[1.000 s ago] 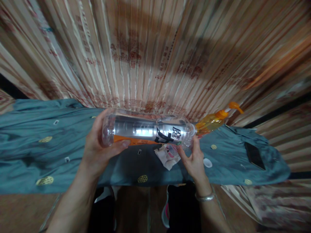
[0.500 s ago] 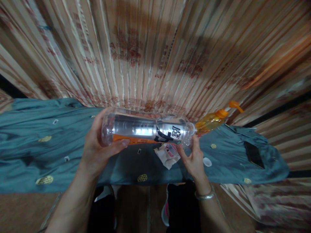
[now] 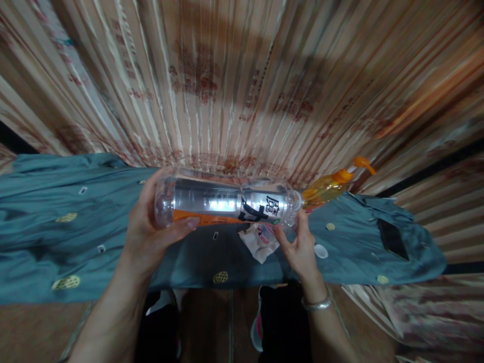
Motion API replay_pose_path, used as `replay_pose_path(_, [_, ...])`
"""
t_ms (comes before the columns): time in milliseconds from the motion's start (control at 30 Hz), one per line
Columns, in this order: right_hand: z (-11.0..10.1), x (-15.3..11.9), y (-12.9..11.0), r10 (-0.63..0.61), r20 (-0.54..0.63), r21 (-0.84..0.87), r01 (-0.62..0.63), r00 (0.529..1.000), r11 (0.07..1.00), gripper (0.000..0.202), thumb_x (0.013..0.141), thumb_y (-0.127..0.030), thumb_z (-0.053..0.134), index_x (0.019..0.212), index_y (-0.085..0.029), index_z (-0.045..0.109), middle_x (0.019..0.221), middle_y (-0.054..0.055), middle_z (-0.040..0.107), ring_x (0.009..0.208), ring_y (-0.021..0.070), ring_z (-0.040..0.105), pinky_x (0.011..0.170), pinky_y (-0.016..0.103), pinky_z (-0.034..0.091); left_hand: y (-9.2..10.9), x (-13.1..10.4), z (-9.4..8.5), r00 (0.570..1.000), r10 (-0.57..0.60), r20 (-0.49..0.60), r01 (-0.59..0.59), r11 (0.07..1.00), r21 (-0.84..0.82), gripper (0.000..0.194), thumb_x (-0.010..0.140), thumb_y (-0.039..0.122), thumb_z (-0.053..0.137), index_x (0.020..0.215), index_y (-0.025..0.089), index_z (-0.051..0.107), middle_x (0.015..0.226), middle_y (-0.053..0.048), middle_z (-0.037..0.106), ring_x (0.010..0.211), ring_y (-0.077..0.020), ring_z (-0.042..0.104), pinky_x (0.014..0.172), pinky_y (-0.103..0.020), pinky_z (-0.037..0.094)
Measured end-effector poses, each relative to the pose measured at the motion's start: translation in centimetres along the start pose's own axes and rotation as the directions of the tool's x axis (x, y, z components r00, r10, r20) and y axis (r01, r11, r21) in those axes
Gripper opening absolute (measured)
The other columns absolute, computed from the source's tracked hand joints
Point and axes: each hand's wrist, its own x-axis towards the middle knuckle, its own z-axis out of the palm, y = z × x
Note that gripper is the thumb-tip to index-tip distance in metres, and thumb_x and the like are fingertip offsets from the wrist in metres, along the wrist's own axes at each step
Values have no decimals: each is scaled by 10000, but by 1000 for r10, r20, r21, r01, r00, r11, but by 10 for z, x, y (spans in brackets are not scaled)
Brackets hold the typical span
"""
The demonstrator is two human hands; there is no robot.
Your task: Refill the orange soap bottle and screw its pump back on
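Observation:
A large clear plastic bottle (image 3: 227,201) with a silver and orange label lies sideways between my hands, its neck toward the right. My left hand (image 3: 151,229) wraps around its base, thumb along the orange part of the label. My right hand (image 3: 298,242) grips the shoulder near the neck, with fingers partly hidden behind the bottle. Just beyond the neck stands a pump bottle (image 3: 325,189) of yellow liquid with an orange pump top. A crumpled white cloth or wrapper (image 3: 259,242) with pink marks lies below the bottle, beside my right hand.
A teal patterned cloth (image 3: 94,252) covers the long narrow surface. A small white round cap (image 3: 321,251) lies right of my right hand, and a black phone (image 3: 393,239) farther right. Behind hangs a pleated beige curtain (image 3: 227,91) with reddish print.
Almost nothing differs. The whole view has shifted very slightly, and both hands keep the same hold on the bottle.

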Motion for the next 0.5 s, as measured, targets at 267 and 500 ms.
replay_pose_path(267, [1,0,3,-27,-8,3,27,1000,1000,667,970,-563,662,1513,-196,539,1360,185,762,1196,359,774,1052,541,631,-2,0,-1,998,57,25,-58,998,36,900,554,500,1061,1372,318,733,1288,-50,788,1172,-310,754,985,-449,665])
replay_pose_path(500, [0,0,1,-13,6,13,13,1000,1000,693,966,-569,653,1521,-173,528,1415,217,732,1232,380,762,1069,556,620,-1,-1,-3,999,40,37,-43,996,77,935,558,511,1058,1399,302,707,1316,-64,777,1196,-330,752,1026,-481,657])
